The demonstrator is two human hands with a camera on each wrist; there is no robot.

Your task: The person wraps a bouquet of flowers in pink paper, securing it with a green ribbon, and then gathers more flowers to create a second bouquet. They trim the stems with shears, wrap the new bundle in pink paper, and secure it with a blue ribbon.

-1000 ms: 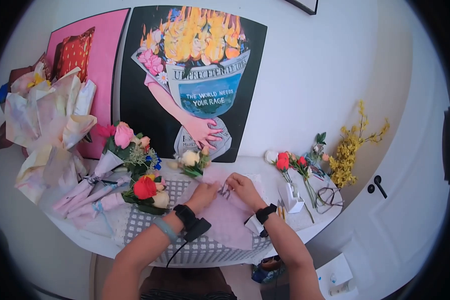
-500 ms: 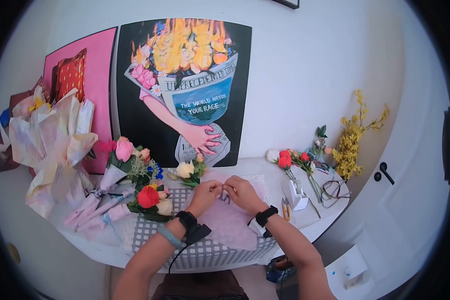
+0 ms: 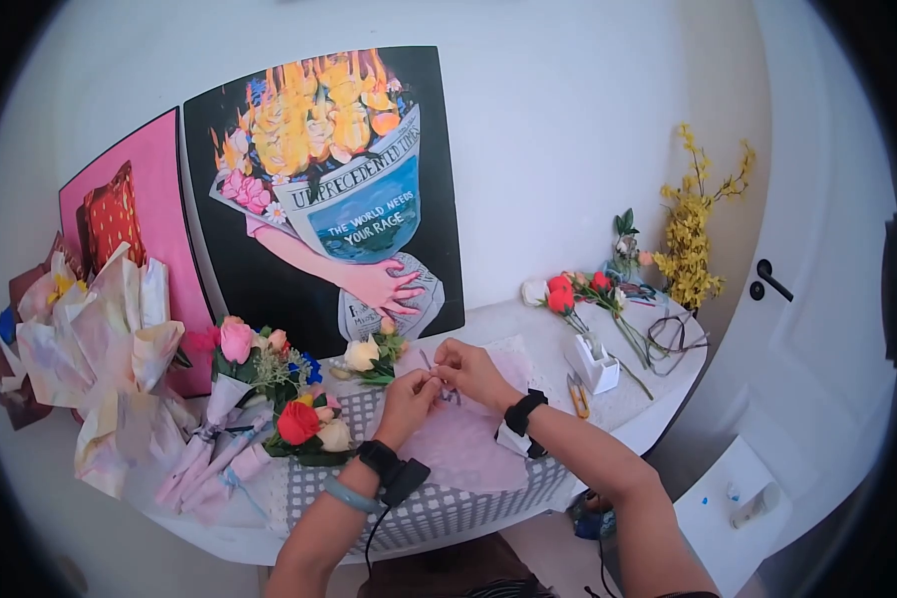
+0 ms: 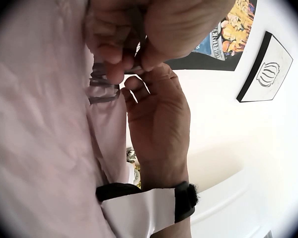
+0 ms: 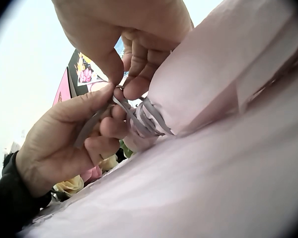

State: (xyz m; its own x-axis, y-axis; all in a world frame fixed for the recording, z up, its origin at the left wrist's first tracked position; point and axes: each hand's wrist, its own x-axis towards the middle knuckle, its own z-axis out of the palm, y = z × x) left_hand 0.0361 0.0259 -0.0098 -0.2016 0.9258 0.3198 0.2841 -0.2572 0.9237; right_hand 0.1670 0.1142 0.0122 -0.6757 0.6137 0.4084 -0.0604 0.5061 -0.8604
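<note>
Pale pink wrapping paper lies across the table's front, gathered at a neck bound with several turns of grey ribbon. My left hand pinches the ribbon between thumb and fingertips, right at the binding. Against it, my right hand pinches the same ribbon, and the fingertips of both hands meet. A loose ribbon end trails past the left thumb in the right wrist view. Just beyond the hands, a cream rose with green leaves lies on the table. The wrapping's underside is hidden.
A red rose and wrapped bouquets lie to the left. On the right are a white tape dispenser, scissors, eyeglasses and loose red flowers. Paintings lean against the wall behind.
The hands, slightly apart a second ago, have come together at the ribbon; the right hand now sits a little higher than the left. The head view has turned to the right and tilted.
</note>
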